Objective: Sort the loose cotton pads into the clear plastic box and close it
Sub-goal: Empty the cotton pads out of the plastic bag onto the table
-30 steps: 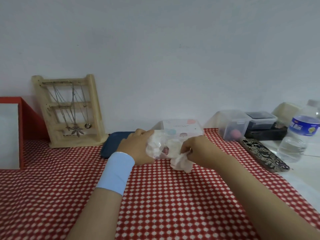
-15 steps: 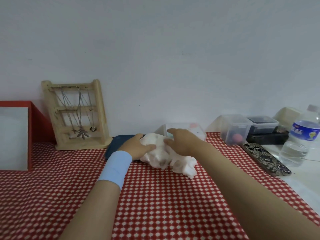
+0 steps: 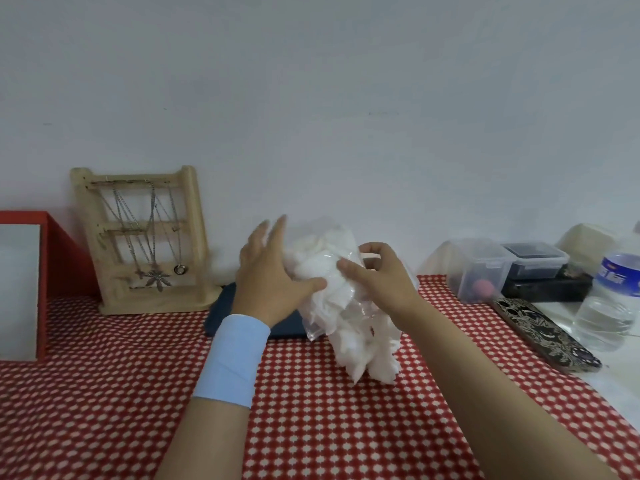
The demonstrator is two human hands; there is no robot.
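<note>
Cotton pads [image 3: 363, 344] protruded from lower end of clear bag [image 3: 323, 261], held tilted over counter [image 3: 311, 427], probably to empty it. Left hand [image 3: 266, 282], fingers straight, braced bag's side with thumb; right hand [image 3: 377, 282] pinched the film. Target box not identifiable.

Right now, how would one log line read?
left hand: touches plastic bag | right hand: pinches plastic bag | cotton pads: hanging out below

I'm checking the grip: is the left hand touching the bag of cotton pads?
Touching. In the head view the left hand presses its thumb against the bag, with no gap visible.
</note>
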